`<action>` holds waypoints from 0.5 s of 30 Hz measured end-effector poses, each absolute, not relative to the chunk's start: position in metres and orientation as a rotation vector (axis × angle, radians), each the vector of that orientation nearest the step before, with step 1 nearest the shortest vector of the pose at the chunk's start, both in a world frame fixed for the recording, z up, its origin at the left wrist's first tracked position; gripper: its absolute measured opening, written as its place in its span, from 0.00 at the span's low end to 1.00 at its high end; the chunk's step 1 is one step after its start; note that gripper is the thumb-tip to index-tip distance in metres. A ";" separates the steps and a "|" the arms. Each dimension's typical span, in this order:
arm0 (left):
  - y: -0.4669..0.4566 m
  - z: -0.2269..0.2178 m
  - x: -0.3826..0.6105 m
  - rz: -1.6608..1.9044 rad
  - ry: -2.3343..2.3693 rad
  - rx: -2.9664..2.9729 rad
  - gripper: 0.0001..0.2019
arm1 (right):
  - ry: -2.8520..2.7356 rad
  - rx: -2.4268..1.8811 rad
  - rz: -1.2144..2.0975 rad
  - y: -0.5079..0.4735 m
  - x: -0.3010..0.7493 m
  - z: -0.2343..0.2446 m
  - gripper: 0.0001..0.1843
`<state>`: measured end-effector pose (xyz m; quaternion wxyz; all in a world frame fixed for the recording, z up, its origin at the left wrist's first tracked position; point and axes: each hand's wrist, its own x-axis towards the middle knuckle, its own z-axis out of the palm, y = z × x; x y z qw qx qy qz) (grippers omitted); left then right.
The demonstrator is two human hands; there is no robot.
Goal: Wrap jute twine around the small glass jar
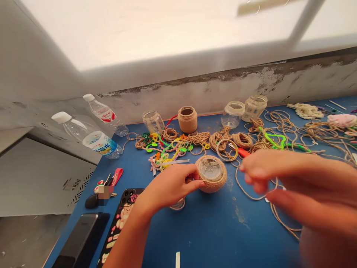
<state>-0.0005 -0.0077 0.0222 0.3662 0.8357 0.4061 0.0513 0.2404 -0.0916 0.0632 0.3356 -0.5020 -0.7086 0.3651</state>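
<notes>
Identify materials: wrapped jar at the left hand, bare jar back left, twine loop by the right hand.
The wrapped jar looks like clear glass under matte jute: tight fibrous coils, glossy see-through base. The bare jar is clear and shiny, glass or plastic, hard to tell. The twine loop looks like unfinished natural jute, twisted and hairy.

Twine-wrapped jar [212, 174], bare base upward
</notes>
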 end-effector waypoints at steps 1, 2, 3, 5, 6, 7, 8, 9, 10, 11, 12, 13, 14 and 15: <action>-0.008 0.023 -0.001 0.132 1.040 2.151 0.12 | -1.839 -1.354 0.923 -0.080 0.242 0.063 0.17; -0.008 0.023 -0.001 0.134 1.037 2.154 0.12 | -1.851 -1.405 0.899 -0.068 0.244 0.061 0.19; -0.008 0.023 -0.002 0.139 1.034 2.155 0.11 | -1.884 -1.460 0.888 -0.057 0.245 0.056 0.22; -0.008 0.023 -0.002 0.148 1.032 2.155 0.11 | -2.033 -1.530 0.937 -0.038 0.244 0.043 0.28; -0.009 0.023 -0.003 0.150 1.032 2.154 0.11 | -2.094 -1.542 0.999 -0.032 0.243 0.037 0.31; -0.009 0.023 -0.003 0.152 1.033 2.154 0.11 | -2.125 -1.537 1.053 -0.028 0.241 0.031 0.34; -0.009 0.022 -0.003 0.157 1.034 2.154 0.10 | -2.148 -1.518 1.095 -0.026 0.239 0.027 0.36; -0.009 0.022 -0.003 0.162 1.031 2.155 0.10 | -2.157 -1.495 1.137 -0.025 0.237 0.024 0.37; -0.009 0.022 -0.003 0.166 1.024 2.155 0.10 | -2.158 -1.471 1.168 -0.026 0.235 0.023 0.37; -0.009 0.022 -0.003 0.170 1.017 2.154 0.10 | -2.156 -1.449 1.189 -0.026 0.233 0.023 0.36; -0.009 0.022 -0.003 0.173 1.011 2.153 0.09 | -2.152 -1.436 1.202 -0.027 0.231 0.023 0.36; -0.009 0.022 -0.003 0.174 1.008 2.153 0.10 | -2.149 -1.432 1.207 -0.028 0.230 0.024 0.35; -0.009 0.022 -0.003 0.173 1.008 2.154 0.10 | -2.147 -1.435 1.206 -0.028 0.229 0.025 0.34; -0.009 0.023 -0.003 0.172 1.012 2.154 0.10 | -2.146 -1.444 1.200 -0.028 0.228 0.025 0.34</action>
